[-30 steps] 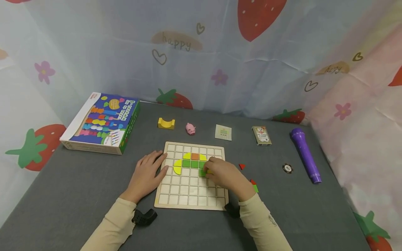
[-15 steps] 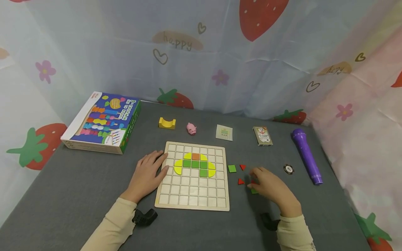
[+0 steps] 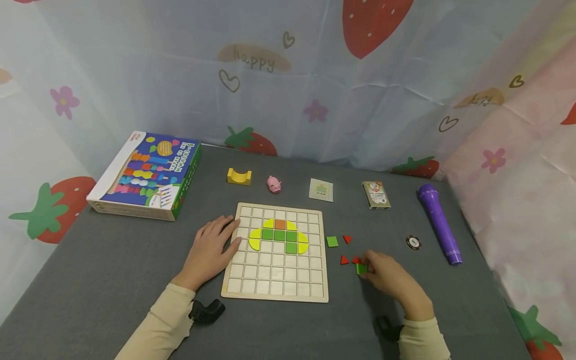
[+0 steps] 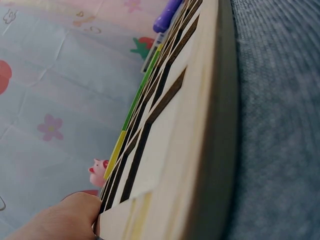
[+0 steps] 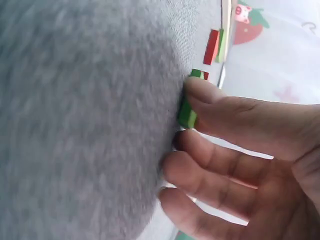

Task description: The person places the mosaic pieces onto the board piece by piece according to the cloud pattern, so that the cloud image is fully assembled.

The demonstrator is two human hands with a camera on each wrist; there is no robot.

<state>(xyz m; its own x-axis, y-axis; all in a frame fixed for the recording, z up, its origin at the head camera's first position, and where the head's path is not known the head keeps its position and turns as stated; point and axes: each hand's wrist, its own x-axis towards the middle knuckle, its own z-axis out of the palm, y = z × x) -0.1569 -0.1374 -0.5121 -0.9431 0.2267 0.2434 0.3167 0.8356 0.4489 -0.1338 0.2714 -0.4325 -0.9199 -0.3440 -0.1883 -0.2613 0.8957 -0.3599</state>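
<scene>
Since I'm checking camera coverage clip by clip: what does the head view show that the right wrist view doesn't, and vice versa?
Only the head view: the left hand on the board's left edge, the purple microphone, game box and card pack.
Only the right wrist view: the palm side of the right hand.
Both: the right hand at a green tile, red pieces and the pink pig.

The nine o'clock side of a pale square wooden board (image 3: 277,273) is touched by the left hand (image 3: 212,252). At three o'clock from the board, a small flat green square tile (image 3: 361,269) is held by the right hand (image 3: 388,275). At twelve o'clock, a pink toy pig (image 3: 273,184) is seen.
</scene>
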